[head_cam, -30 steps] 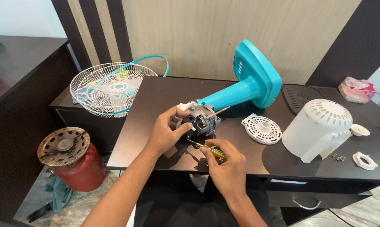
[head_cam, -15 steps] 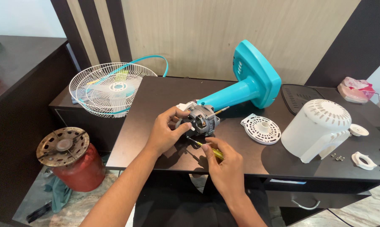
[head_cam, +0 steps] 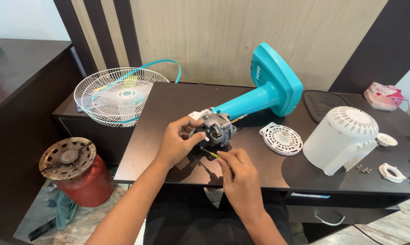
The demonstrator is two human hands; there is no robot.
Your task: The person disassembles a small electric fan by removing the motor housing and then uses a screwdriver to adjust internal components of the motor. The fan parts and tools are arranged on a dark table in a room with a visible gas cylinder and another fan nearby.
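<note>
Left hand [head_cam: 176,144]: clamped on motor [head_cam: 216,129].
Right hand [head_cam: 239,174]: pinching screwdriver [head_cam: 210,154], tip under motor.
Stand [head_cam: 270,88]: behind motor.

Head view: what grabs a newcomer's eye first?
The teal fan stand lies on its side across the dark table, its bare grey motor steadied by the left hand. The right hand points a small screwdriver at the motor. A white wire fan guard leans at the table's left end, and a white motor cover stands at the right.
</note>
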